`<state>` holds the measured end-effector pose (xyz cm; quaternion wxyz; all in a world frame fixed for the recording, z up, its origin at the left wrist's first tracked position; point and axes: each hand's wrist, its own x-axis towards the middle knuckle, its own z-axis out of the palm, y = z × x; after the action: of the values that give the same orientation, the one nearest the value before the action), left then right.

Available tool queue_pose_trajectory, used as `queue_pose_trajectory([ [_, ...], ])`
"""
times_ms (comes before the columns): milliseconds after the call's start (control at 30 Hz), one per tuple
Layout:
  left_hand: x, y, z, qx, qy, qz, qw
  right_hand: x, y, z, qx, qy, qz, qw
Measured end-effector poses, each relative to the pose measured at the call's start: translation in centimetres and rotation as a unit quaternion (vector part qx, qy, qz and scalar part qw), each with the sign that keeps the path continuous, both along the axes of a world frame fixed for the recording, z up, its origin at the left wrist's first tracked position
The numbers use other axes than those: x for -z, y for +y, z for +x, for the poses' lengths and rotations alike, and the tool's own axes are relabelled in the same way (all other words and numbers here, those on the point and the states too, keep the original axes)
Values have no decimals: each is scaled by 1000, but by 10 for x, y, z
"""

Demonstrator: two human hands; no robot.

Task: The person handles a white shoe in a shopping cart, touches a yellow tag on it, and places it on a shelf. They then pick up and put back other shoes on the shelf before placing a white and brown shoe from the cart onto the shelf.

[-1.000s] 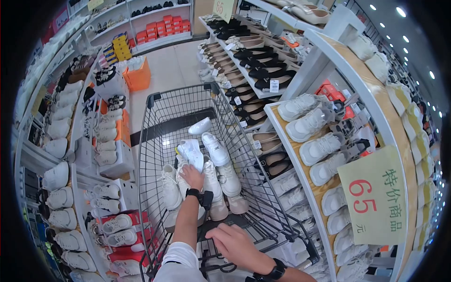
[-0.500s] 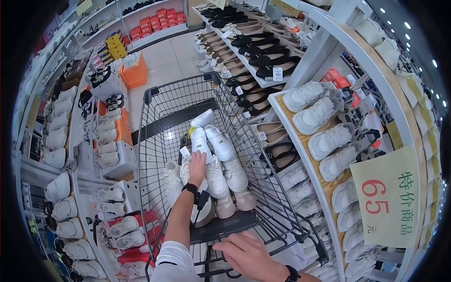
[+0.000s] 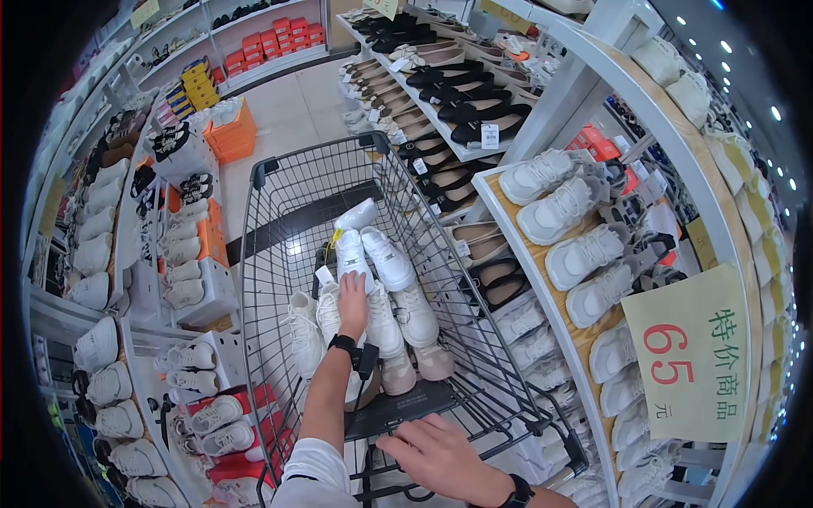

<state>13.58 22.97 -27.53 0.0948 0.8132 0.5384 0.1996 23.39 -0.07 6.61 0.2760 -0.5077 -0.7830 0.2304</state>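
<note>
Several white shoes lie in a dark wire shopping cart [image 3: 474, 317]. My left hand [image 3: 352, 306] reaches in and rests on the heel end of a white shoe [image 3: 350, 251], fingers a little apart. Beside it lies another white shoe [image 3: 389, 260]. A plastic-wrapped white item [image 3: 356, 214] touches their far ends. White high-top shoes [image 3: 303, 334] stand at the cart's left side. Pinkish-beige shoe parts [image 3: 398, 373] show near the black flap [image 3: 401, 408]. My right hand [image 3: 434, 453] is over the cart's near end, fingers loosely bent and holding nothing visible.
Shelves of white sneakers [image 3: 584, 255] flank the cart on the right, with a yellow price sign [image 3: 690, 356]. Black flats [image 3: 474, 110] fill a rack beyond. On the left are more shoe shelves and an orange box [image 3: 230, 134]. Red boxes [image 3: 279, 38] are stacked far back.
The cart and surrounding shelves have shifted slightly left in view. My left hand stays at the same shoe, and my right hand remains over the near end.
</note>
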Motion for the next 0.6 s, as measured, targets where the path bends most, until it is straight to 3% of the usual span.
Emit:
queue_pose_trajectory([
  [133,-2,6,10,31,-29,-20,999,2,-6,-5,15,-14,3,1000],
  [600,-16,-20,31,-12,34,-50,998,29,-7,-1,-44,-63,10,997],
])
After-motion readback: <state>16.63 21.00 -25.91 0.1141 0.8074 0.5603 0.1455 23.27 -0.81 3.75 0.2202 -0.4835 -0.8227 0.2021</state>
